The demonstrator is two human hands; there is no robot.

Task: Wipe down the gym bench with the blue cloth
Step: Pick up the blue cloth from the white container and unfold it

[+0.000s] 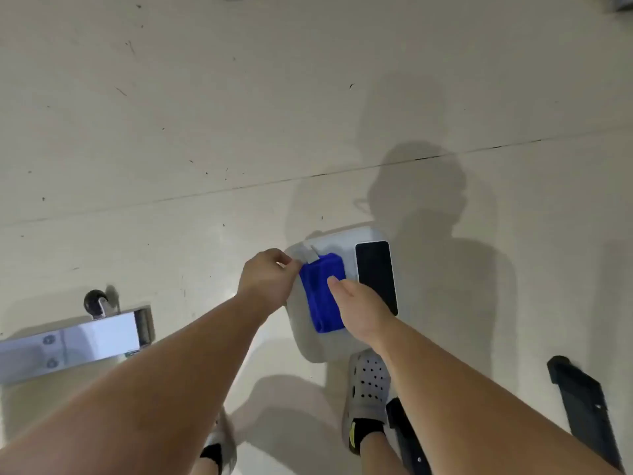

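While the blue cloth (322, 293) lies folded on a small white stand (308, 341) beside a black phone (376, 276), the left hand (269, 281) pinches its upper corner. Fingers loosely extended, the right hand (361, 308) rests on the cloth, grasping nothing.

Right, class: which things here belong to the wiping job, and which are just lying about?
Part of the job:
blue cloth
white seat pad
left hand
right hand

Just lying about:
phone
wheeled metal frame
black bar
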